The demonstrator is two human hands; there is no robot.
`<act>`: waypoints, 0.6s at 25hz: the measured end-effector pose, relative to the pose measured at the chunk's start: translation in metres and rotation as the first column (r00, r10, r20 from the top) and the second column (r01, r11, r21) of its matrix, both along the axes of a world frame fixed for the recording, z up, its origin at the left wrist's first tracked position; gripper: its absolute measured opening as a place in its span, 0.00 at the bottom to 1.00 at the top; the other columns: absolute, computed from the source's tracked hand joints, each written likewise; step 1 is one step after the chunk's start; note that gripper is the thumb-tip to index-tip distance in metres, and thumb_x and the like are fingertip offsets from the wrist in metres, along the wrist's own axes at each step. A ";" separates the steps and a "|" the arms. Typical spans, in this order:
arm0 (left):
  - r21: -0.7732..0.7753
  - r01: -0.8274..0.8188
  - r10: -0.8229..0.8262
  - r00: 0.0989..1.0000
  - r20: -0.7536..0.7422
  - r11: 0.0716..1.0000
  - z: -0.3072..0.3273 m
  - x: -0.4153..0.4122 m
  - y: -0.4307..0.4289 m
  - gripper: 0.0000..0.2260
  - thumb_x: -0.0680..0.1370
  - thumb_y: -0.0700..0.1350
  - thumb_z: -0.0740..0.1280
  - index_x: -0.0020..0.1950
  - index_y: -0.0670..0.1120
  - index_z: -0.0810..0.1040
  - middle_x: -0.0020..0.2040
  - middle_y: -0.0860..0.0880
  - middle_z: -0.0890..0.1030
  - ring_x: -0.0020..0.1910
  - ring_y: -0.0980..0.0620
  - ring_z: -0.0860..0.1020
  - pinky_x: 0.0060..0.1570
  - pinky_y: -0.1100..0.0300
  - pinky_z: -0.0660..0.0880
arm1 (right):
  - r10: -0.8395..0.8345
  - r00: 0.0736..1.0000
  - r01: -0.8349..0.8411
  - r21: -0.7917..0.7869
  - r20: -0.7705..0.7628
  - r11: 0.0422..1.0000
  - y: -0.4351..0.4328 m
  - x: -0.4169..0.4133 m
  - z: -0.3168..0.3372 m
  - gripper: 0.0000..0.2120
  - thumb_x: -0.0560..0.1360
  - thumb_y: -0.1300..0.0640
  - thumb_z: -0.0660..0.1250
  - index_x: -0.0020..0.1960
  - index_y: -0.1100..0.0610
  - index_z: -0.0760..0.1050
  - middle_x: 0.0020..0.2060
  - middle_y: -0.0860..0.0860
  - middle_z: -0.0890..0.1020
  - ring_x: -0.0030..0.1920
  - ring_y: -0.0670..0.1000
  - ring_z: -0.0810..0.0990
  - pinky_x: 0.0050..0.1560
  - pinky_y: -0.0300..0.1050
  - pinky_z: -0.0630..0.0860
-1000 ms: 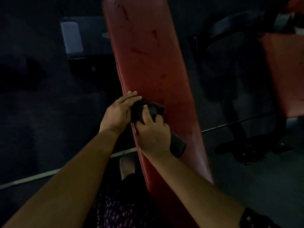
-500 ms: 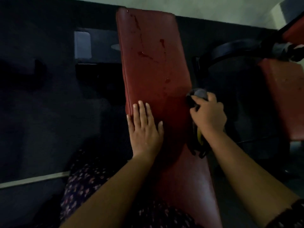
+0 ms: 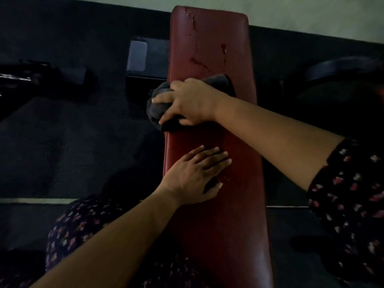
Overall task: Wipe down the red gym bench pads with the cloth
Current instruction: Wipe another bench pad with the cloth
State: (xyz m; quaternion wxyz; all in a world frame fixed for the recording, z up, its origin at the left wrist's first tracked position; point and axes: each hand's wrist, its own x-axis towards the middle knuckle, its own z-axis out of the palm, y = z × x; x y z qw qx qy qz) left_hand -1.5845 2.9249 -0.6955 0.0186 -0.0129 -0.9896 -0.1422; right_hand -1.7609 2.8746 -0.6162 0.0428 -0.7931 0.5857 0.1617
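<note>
— While our right fingers (image 3: 164, 98) curl over the cloth (image 3: 158, 113) and press it down, which way does the unwiped part lie from them?

— Far of them. Our right hand (image 3: 191, 102) grips the cloth at the left edge of the pad (image 3: 218, 225). Part of the cloth hangs over that edge and part spreads under the palm toward the right. Just beyond the knuckles, dark streaks (image 3: 197, 61) run on toward the far end.

— And our left fingers (image 3: 216, 156)?

— Straight, a little apart, flat on the pad, holding nothing. Our left hand (image 3: 195, 177) rests near of the cloth, close to it but not touching, so the right hand is the nearer one to the streaks.

— So the right hand does the work?

— We judge so. The pad's long axis runs near to far and the streaks lie along it. We would push the cloth away from us along that axis, then sweep toward the right edge, which the cloth does not reach now.

— Any worry?

— The bunched cloth could slip off the left edge unless we draw it onto the top first. The far end also looks a stretch, so our left hand serves as a brace.

— Anything else about?

— A box (image 3: 137, 57) sits on the floor just left of the far half. It is too dim to say more.
</note>
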 end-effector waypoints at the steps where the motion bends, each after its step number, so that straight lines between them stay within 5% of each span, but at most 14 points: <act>1: 0.011 -0.038 0.038 0.999 0.000 0.999 0.001 0.000 0.000 0.28 0.80 0.61 0.53 0.78 0.51 0.62 0.77 0.50 0.64 0.77 0.51 0.60 0.76 0.53 0.48 | -0.054 0.999 0.054 -0.018 0.011 0.998 0.003 -0.005 0.001 0.21 0.78 0.47 0.62 0.69 0.33 0.67 0.76 0.44 0.59 0.64 0.56 0.68 0.51 0.51 0.71; 6: 0.018 -0.424 0.424 0.906 0.020 0.905 0.004 -0.011 -0.003 0.35 0.76 0.67 0.52 0.79 0.50 0.57 0.80 0.48 0.56 0.79 0.47 0.54 0.76 0.45 0.50 | -0.385 0.920 0.387 -0.012 0.076 0.922 0.084 -0.068 0.001 0.23 0.77 0.48 0.64 0.69 0.33 0.67 0.77 0.45 0.54 0.65 0.57 0.66 0.52 0.52 0.74; 8: 0.012 -0.540 0.537 0.839 0.083 0.842 0.008 -0.026 -0.012 0.39 0.75 0.69 0.48 0.80 0.50 0.52 0.81 0.49 0.50 0.79 0.48 0.48 0.77 0.46 0.43 | -0.478 0.878 0.479 -0.021 0.040 0.878 0.122 -0.087 -0.003 0.24 0.76 0.49 0.65 0.69 0.32 0.66 0.77 0.45 0.55 0.64 0.58 0.67 0.51 0.52 0.75; 12: -0.043 -0.571 0.572 0.812 0.117 0.820 0.006 -0.044 -0.017 0.39 0.76 0.69 0.43 0.81 0.49 0.46 0.81 0.49 0.46 0.79 0.50 0.41 0.77 0.48 0.37 | -0.665 0.746 0.664 -0.123 0.041 0.738 0.143 -0.111 -0.015 0.22 0.76 0.50 0.65 0.67 0.34 0.71 0.76 0.47 0.61 0.59 0.61 0.70 0.48 0.53 0.78; 15: -0.026 -0.572 0.572 0.814 0.106 0.820 0.006 -0.043 -0.018 0.37 0.76 0.68 0.43 0.81 0.50 0.49 0.81 0.49 0.49 0.79 0.50 0.44 0.77 0.48 0.40 | -0.641 0.765 0.637 -0.215 0.062 0.740 0.100 -0.104 -0.019 0.20 0.76 0.50 0.65 0.67 0.37 0.73 0.75 0.49 0.65 0.61 0.63 0.71 0.51 0.56 0.76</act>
